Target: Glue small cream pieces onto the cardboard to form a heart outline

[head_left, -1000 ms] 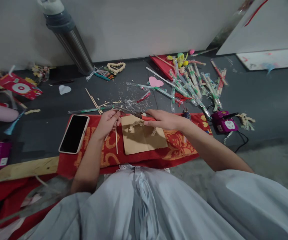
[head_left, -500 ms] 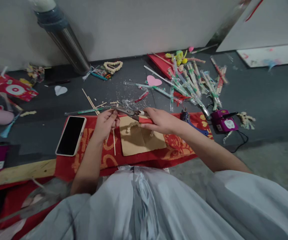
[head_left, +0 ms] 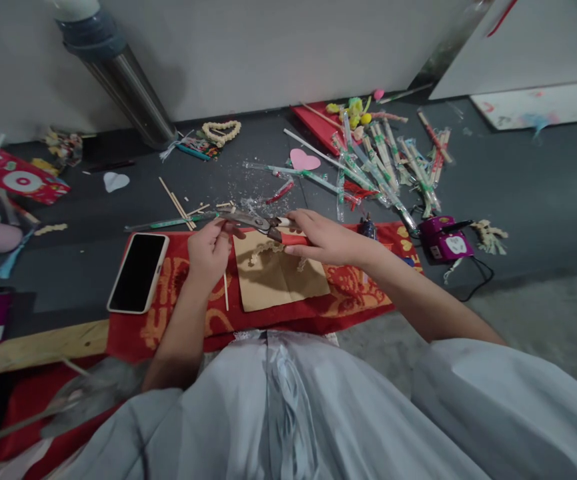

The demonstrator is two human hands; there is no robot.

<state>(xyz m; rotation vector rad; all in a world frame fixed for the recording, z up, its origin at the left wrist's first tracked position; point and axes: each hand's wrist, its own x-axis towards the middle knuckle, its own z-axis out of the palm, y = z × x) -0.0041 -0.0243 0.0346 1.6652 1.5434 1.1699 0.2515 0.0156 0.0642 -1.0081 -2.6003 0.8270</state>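
Observation:
My right hand (head_left: 321,239) is closed around the red and white handles of a pair of shears (head_left: 253,220), whose metal blades point left. My left hand (head_left: 211,250) is at the blade end with its fingers curled together; what they pinch is too small or hidden to make out. Under the shears lies a creased brown sheet of card (head_left: 278,287), with a curved row of small pale pieces (head_left: 267,248) on it, partly covered by my right hand. A thin pale stick (head_left: 227,293) lies just below my left hand on the red cloth (head_left: 348,293).
A phone (head_left: 138,273) lies left of my left hand. Cut sticks (head_left: 175,203) and crumbs lie beyond it. Wrapped chopsticks (head_left: 383,160) are heaped at the back right near a purple box (head_left: 445,239). A steel flask (head_left: 123,80) stands at the back left.
The view has shifted slightly. My left hand's fingers have shifted at the blades and bend further inward. My right hand keeps its hold on the shears.

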